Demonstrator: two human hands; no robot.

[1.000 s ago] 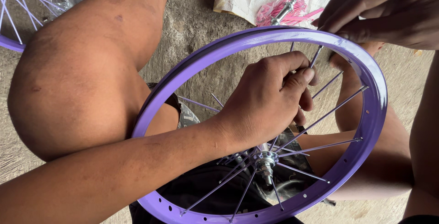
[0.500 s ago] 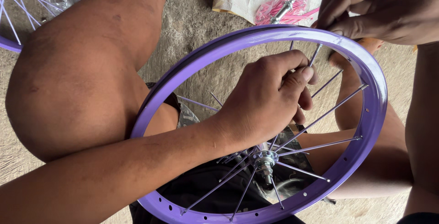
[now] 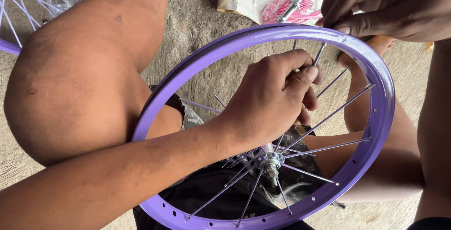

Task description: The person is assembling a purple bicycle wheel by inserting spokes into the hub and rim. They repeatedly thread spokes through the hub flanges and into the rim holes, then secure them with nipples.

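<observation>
Left hand point(image 3: 275, 96) pinches a spoke point(image 3: 317, 55) inside the purple rim point(image 3: 383, 117) propped on the knees, steadying it while right hand point(image 3: 390, 7) fingers close on its rim end.

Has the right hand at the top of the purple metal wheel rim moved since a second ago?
Yes, slightly. The right hand has shifted left along the purple metal wheel rim, its fingertips now nearer the pink packet of parts on the floor.

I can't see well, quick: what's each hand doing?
Left hand: closed, pinching a spoke inside the rim.
Right hand: closed, fingertips pinched at the rim's top edge.
</observation>
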